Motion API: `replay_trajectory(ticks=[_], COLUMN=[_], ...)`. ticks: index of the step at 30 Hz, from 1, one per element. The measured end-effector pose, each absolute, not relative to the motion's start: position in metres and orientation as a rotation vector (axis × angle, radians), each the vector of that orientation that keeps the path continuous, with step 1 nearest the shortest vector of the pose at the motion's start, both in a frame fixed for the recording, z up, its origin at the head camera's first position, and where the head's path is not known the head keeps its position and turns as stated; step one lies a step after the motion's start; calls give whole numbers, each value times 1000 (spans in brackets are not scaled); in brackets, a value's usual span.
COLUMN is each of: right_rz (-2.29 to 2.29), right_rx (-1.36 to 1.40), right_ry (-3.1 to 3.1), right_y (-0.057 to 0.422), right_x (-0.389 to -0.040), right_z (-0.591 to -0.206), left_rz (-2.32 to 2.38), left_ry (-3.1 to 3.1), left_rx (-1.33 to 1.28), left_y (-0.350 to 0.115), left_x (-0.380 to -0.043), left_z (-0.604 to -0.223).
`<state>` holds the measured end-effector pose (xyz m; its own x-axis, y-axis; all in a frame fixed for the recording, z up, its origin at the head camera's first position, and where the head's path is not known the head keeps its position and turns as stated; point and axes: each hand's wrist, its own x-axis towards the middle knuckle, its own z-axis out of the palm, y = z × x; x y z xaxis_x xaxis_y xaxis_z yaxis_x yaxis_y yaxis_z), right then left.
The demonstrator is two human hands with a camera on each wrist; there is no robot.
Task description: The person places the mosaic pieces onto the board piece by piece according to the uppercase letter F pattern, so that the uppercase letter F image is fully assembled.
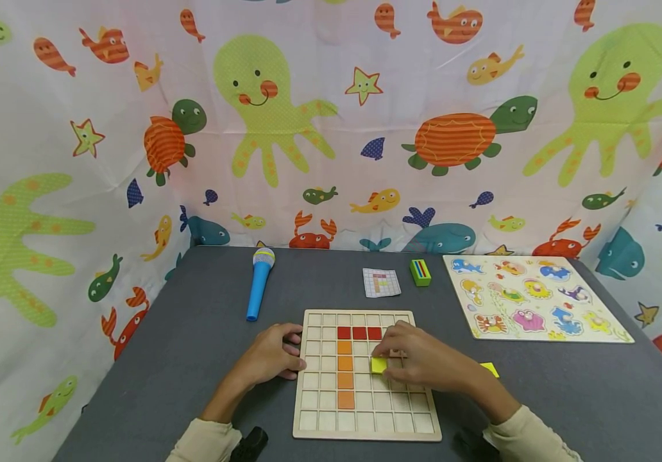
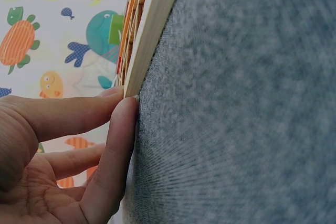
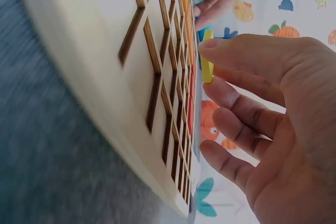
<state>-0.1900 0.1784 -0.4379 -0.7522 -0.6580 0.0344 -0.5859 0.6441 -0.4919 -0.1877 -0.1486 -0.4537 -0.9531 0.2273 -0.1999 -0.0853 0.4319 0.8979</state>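
A wooden grid board (image 1: 367,436) lies in front of me on the table. Three red tiles (image 1: 359,333) form a row near its top, and several orange tiles (image 1: 345,364) run down one column below. My left hand (image 1: 273,353) pinches the board's left edge between thumb and finger, as the left wrist view shows. Over the board's right half, my right hand (image 1: 423,360) holds a yellow square tile (image 3: 208,61) by thumb and fingertips. That tile stands tilted just above the squares in the right wrist view.
Another yellow piece (image 1: 489,369) lies right of the board, partly behind my right forearm. Farther back are a blue toy microphone (image 1: 257,289), a small pattern card (image 1: 381,283), a green box with coloured strips (image 1: 420,273) and a sea-animal puzzle board (image 1: 539,333).
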Motion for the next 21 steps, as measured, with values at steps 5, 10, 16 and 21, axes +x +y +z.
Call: replay_trajectory(ticks=[5,10,16,21], right_rz=[-749,-747,-719,-711], right_rx=[-1063,-1094,-1138,-1144], right_ry=[2696,2683,2683,2668], right_y=[168,161,156,154], right_x=[-195,-199,-203,-206], right_z=[-441,-442,-443,-444], left_rz=[1525,1521,1524,1529], left_ry=[2404,2406,2402,2398], left_rx=[126,127,124,119], left_y=[-148,-148,-148,-148], left_x=[-188,-188,-188,-188], left_z=[-454,-454,-454,-454])
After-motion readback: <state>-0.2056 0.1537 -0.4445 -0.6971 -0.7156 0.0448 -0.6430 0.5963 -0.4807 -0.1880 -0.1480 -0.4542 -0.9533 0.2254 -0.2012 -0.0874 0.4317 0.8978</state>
